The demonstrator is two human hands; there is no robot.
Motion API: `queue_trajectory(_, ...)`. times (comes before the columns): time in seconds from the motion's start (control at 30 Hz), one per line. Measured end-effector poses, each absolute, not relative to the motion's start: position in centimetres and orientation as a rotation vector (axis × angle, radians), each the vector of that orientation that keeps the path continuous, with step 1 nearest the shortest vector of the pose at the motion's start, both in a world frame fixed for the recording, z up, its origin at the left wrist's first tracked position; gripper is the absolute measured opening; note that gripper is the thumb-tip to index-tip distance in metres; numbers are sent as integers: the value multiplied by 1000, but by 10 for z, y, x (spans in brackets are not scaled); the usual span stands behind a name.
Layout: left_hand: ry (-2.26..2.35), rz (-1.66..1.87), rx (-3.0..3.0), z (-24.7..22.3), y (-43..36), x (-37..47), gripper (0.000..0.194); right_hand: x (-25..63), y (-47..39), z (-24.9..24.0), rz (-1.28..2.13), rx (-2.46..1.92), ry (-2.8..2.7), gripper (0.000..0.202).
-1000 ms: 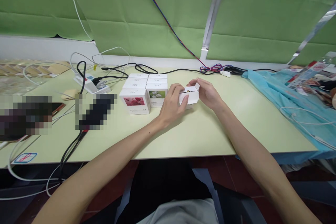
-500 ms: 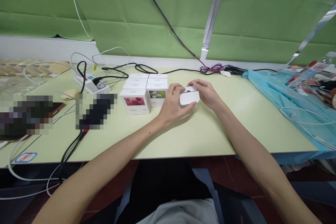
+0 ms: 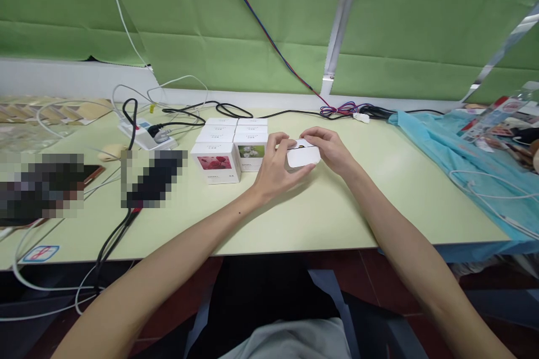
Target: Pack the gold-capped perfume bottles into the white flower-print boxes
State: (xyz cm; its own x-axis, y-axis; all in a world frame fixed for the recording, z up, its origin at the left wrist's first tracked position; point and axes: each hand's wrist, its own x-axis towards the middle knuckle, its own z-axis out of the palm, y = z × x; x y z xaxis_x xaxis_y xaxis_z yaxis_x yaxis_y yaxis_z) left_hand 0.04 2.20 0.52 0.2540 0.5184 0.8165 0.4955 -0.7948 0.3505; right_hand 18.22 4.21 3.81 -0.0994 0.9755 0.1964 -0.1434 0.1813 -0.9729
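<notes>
Between both hands is a small white cardboard box (image 3: 304, 158), its end flap facing me and a dark gap along the flap's upper edge. My left hand (image 3: 275, 168) grips its left side, thumb along the lower front edge and fingers over the top. My right hand (image 3: 330, 148) holds the far right corner, with the fingertips on the upper edge; part of that grip is hidden. Just left of my left hand stand white boxes in two rows, among them one with a red flower picture (image 3: 215, 162) and one with a white flower picture (image 3: 251, 152).
On the left are a power strip (image 3: 145, 136), a pixelated dark device (image 3: 155, 179), another device (image 3: 42, 188) and tangled cables. Light blue sheeting (image 3: 446, 151) covers the table's right end, with a plastic bottle (image 3: 499, 115) lying there. Green cloth (image 3: 252, 39) hangs behind.
The flap at the box's end looks slightly more closed, and the dark gap has narrowed. My right fingertips have shifted slightly left along the upper edge.
</notes>
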Motion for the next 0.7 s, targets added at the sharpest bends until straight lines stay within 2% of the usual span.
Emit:
queue_trajectory(0.33,959,1699,2450,5,23,1,35,184,44,35,1185,-902,-1297,22)
queue_trajectory(0.7,915,1732,2431,6,23,2,28,184,43,36,1209,-908,-1284,20)
